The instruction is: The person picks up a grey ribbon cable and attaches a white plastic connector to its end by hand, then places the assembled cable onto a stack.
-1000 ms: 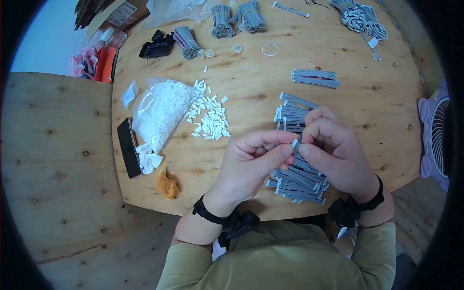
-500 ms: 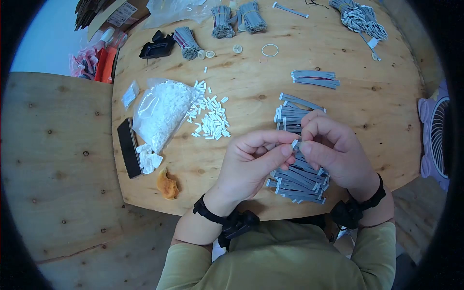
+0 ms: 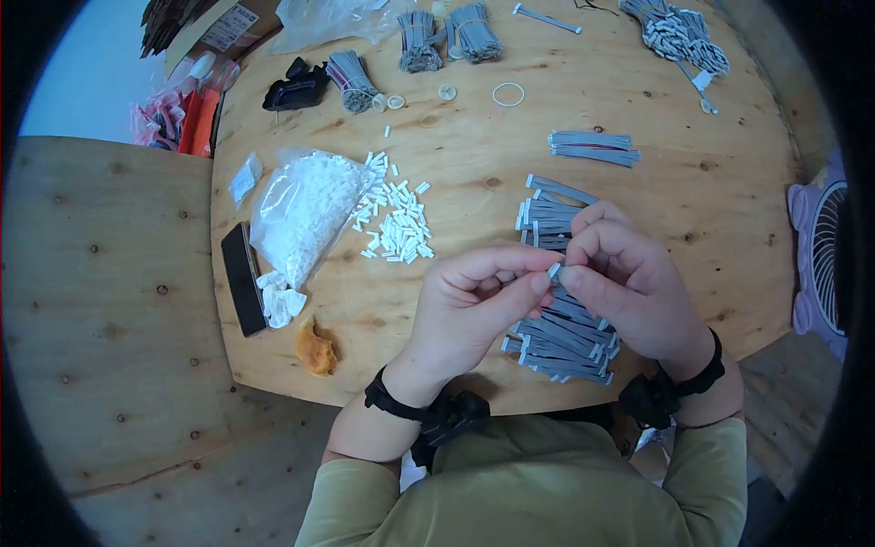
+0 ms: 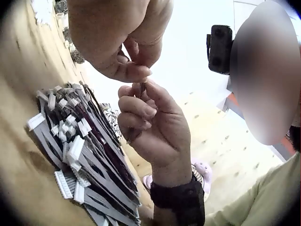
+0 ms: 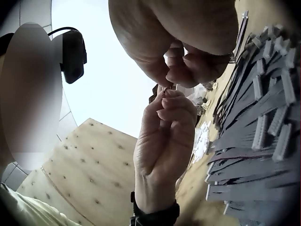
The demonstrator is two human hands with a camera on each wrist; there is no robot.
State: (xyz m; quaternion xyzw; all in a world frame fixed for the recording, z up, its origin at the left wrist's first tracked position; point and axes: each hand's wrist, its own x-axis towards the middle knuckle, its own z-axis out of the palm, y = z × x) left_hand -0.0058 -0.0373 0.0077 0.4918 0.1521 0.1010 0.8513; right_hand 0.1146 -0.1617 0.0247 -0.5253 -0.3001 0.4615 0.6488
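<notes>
In front of the chest, both hands meet fingertip to fingertip. The left hand pinches a small white plug connector between thumb and index finger. From the other side, the thumb and index finger of the right hand pinch at the same connector, covering part of it. Both wrist views show the fingertips of the left hand and right hand close together, with only a sliver of the piece visible. Under the hands lies a spread pile of grey ribbon cables with white end connectors.
Left of the hands are loose white connectors, a clear bag of white pieces, a dark phone-like slab and a bitten piece of bread. A small stack of cables and several cable bundles lie farther back.
The right hand shifted slightly away from the left, then came back in against the connector. The left hand stays in place, still pinching the connector.
</notes>
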